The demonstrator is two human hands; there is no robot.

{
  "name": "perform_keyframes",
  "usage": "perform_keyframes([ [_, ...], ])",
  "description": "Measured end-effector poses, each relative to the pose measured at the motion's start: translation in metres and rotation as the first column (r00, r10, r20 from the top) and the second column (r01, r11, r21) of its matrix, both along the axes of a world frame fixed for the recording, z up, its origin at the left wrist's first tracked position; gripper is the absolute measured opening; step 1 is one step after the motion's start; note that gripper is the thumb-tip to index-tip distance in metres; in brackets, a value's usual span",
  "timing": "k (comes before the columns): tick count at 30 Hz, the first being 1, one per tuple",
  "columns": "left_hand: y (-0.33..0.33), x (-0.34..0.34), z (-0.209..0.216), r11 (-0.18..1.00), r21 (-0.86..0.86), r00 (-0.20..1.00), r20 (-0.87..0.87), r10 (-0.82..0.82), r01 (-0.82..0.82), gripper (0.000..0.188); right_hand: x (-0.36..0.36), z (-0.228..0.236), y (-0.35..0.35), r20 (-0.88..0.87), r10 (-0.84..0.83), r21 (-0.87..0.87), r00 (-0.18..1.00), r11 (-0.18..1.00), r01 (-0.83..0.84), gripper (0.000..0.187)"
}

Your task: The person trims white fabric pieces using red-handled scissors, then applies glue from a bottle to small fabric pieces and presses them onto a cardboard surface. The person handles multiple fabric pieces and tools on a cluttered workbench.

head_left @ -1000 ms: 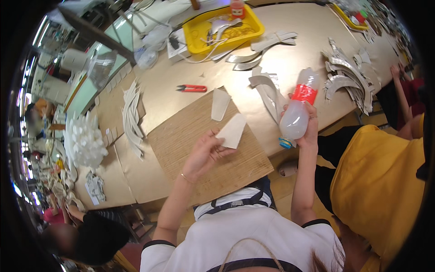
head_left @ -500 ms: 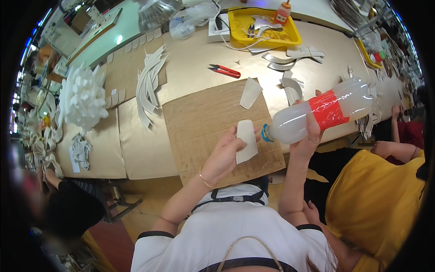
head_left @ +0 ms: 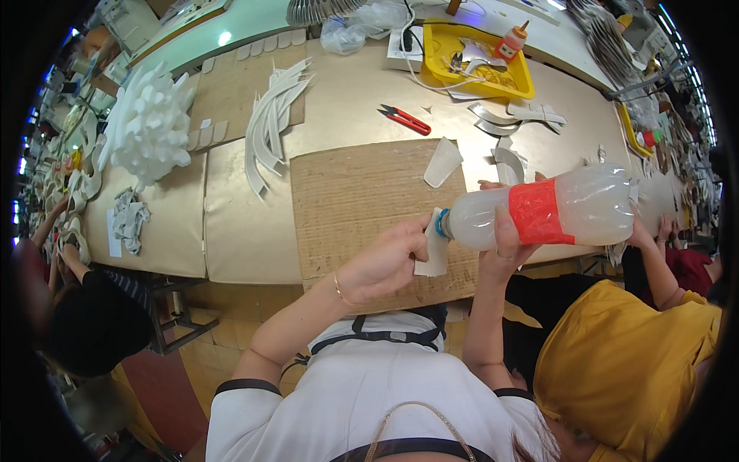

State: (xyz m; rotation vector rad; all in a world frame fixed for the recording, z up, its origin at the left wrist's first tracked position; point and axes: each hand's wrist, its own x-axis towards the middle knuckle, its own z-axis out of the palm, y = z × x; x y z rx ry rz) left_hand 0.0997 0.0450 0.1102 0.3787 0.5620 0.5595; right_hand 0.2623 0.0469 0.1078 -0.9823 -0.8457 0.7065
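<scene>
My right hand (head_left: 504,245) is wrapped round a large clear plastic bottle (head_left: 477,218) with a red label and cloudy white contents. The bottle lies nearly level, and its blue-banded mouth is at a cream-coloured flat piece (head_left: 435,256). With its fingers closed, my left hand (head_left: 389,263) grips that piece by its left side over a brown cardboard sheet (head_left: 346,192). On the sheet's far right edge rests a second cream piece (head_left: 443,162). Whether anything flows from the bottle cannot be made out.
Red-handled thread snips (head_left: 406,120) lie beyond the cardboard. A yellow tray (head_left: 523,83) stands at the back, holding a small squeeze bottle (head_left: 511,43). Curved strips (head_left: 269,123) and a white foam-like heap (head_left: 150,127) are at left. A person in yellow (head_left: 623,346) sits close on my right.
The bottle has tipped from slanting to nearly level, its mouth now at the cream piece. My left fingers have shifted up along the piece. The whole view has shifted slightly.
</scene>
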Motion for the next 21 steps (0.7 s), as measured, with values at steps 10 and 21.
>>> perform_keyframes([
  [10, 0.007, 0.0, 0.007, 0.996, 0.091, 0.999, 0.04, -0.018, 0.015, 0.059, 0.002, 0.006, -0.009, -0.054, -0.021, -0.012, 0.998, 1.0, 0.02, 0.078],
  [21, 0.006, 0.005, 0.014, 0.988, 0.151, 0.999, -0.029, -0.028, 0.032, 0.063, -0.001, 0.004, -0.008, 0.051, -0.026, 0.099, 0.998, 0.995, 0.021, 0.081],
])
